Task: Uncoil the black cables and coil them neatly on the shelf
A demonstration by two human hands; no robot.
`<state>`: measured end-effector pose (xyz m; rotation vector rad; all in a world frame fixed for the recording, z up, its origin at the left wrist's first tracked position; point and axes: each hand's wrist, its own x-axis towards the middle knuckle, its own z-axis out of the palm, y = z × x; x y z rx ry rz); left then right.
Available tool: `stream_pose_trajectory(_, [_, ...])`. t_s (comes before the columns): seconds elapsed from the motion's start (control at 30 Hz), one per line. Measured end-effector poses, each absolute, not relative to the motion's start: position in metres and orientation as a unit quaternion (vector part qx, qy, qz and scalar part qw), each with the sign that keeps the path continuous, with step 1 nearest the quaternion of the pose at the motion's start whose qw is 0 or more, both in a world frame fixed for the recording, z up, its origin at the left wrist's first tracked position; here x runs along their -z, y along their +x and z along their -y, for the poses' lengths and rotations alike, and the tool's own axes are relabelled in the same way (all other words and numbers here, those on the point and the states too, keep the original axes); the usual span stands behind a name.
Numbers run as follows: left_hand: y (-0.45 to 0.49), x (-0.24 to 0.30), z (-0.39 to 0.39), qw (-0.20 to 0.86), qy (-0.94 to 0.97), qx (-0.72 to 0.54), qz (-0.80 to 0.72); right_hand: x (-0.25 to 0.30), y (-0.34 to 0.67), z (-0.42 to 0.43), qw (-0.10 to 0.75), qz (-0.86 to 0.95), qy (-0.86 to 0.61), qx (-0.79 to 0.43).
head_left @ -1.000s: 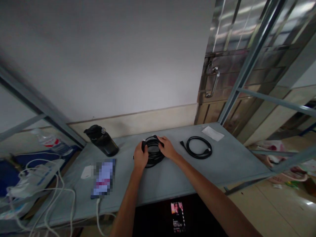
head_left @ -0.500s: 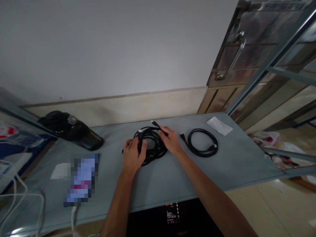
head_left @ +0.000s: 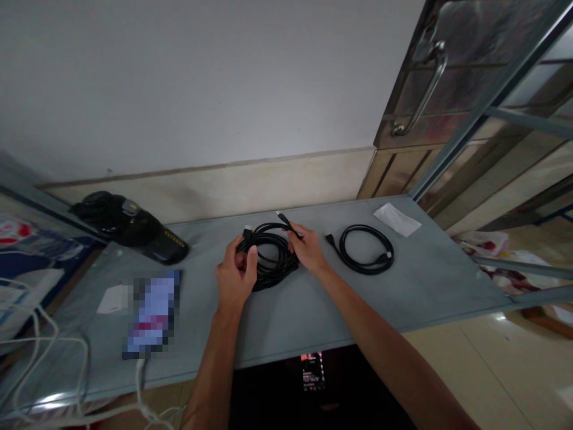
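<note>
A thick coil of black cable (head_left: pixel 273 276) lies on the grey table between my hands. My left hand (head_left: pixel 236 275) is curled round the coil's left side, its thumb raised along the inner edge. Just above those fingers is one plug (head_left: pixel 248 233) with a light metal tip. My right hand (head_left: pixel 307 246) pinches the cable's other plug end (head_left: pixel 283 219), which points up and left over the far edge of the coil. To the right a smaller black cable (head_left: pixel 366 272) lies in a single loose ring, both plugs showing, touched by neither hand.
A black bottle (head_left: pixel 134 230) lies tilted at the left back. Nearer sit a blurred-out phone (head_left: pixel 154 313), a white paper (head_left: pixel 111 300) and white cords (head_left: pixel 85 364). A white slip (head_left: pixel 397 219) rests at the right back. A wall and metal frame bars (head_left: pixel 474 113) border the table (head_left: pixel 430 280).
My left hand has shifted slightly left and its plug has tipped from upright down toward the coil. My right hand keeps its pinch. The view has tilted a little.
</note>
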<state>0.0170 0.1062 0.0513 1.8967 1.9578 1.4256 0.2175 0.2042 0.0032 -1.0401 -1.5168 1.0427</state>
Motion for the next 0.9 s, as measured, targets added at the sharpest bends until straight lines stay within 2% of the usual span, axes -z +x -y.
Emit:
stream_pose_trajectory(0.3, [0.01,-0.052,-0.112,0.013,0.573,-0.493,-0.655,-0.002,0.212,-0.193,0.46,0.748,-0.371,-0.302])
stream_pose_trajectory(0.6, [-0.01,-0.024,-0.13,-0.01,0.602,-0.426,-0.676,0.0,0.21,-0.19,0.455,0.75,-0.381,-0.292])
stream_pose_trajectory(0.9, [-0.011,-0.024,-0.13,0.019,0.591,-0.473,-0.654,-0.009,0.215,-0.189,0.483,0.741,-0.378,-0.273])
